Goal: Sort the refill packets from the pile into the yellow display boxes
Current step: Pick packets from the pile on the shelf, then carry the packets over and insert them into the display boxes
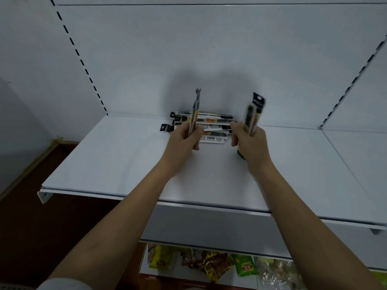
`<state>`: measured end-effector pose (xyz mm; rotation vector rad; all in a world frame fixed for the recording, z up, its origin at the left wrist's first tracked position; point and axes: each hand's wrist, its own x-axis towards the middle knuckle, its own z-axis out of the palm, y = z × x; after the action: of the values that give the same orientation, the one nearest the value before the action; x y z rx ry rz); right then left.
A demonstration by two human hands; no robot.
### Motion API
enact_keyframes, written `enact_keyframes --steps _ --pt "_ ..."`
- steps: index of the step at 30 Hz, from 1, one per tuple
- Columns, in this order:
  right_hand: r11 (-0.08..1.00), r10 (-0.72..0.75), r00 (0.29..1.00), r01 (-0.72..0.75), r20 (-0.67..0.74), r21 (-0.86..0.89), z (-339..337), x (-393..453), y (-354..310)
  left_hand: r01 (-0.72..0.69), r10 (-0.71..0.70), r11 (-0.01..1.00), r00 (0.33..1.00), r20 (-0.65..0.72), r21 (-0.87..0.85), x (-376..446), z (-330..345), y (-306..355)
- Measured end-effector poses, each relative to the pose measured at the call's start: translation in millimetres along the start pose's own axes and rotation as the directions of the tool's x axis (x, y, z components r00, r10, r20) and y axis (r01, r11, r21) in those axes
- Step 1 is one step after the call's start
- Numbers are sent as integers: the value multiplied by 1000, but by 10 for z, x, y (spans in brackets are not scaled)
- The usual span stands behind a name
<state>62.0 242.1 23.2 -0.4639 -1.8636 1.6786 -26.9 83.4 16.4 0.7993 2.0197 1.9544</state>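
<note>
Both hands are raised over the white shelf (117,155). The left hand (185,138) has its grip curled round a refill packet (194,110) held upright. The right hand (249,139) has its grip closed round a small bundle of packets (254,111) (blurred, so their number is unclear), also upright. Just beyond both grips, between them and against the back panel, lies the pile of packets (211,127). Below the shelf sit snack bags (219,265).

A barcode (210,138) is printed on a white packet (211,139) at the front of the pile, near the shelf's back edge. Its numbers and the other packet labels are too blurred to be read.
</note>
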Motion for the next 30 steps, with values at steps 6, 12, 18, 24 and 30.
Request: enact_keyframes --steps 6,12,18,24,30 --pt "999 -40 993 43 108 -26 -2 -87 54 50 -55 997 995 -83 -52 -55 82 -44" --pt "999 39 999 -39 -1 -8 49 -77 48 102 -96 989 994 59 -108 -84 57 9" --pt "977 204 968 -191 -148 98 -47 -501 -179 135 -123 987 984 131 -90 -122 78 48" --pt "961 262 891 -203 -370 190 -404 -1383 -394 112 -32 978 916 401 -177 -574 498 298" --pt "951 292 717 -287 -633 114 -1023 -2815 -372 85 38 981 798 601 -175 -1195 908 424"
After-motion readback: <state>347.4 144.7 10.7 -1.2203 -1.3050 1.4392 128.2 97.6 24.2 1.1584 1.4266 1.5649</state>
